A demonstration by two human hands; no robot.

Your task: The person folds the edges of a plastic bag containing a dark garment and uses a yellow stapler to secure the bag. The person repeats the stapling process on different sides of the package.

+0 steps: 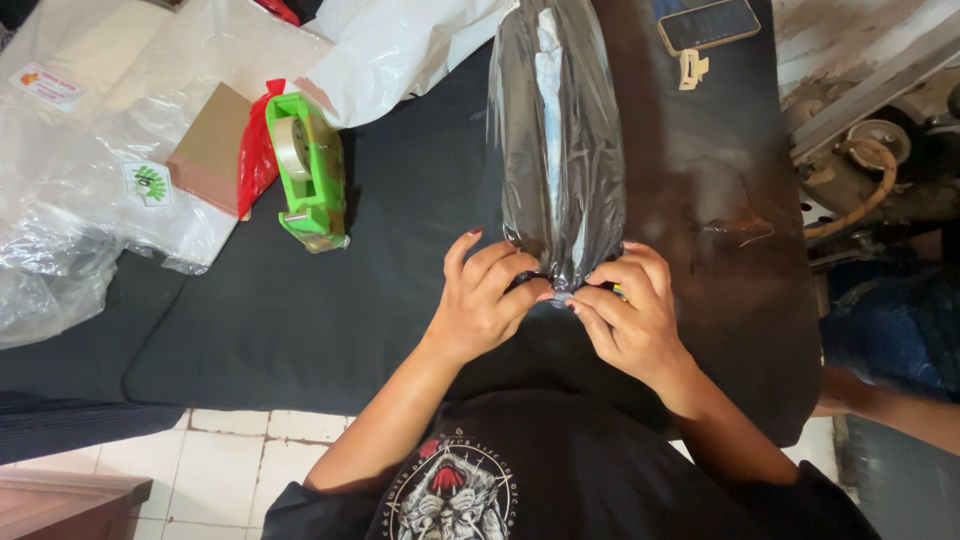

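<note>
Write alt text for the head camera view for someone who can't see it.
Left hand and right hand pinch the near end of a clear plastic-wrapped dark bundle on a black mat. A green tape dispenser lies to the left.

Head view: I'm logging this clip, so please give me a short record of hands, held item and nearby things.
left hand: pinching the near end of the bag
right hand: pinching the same end
bag: clear plastic, dark contents, lying lengthwise on the mat
mat: black
tape dispenser: green, left of bag
phone: far right corner
box: brown, beside dispenser
</note>
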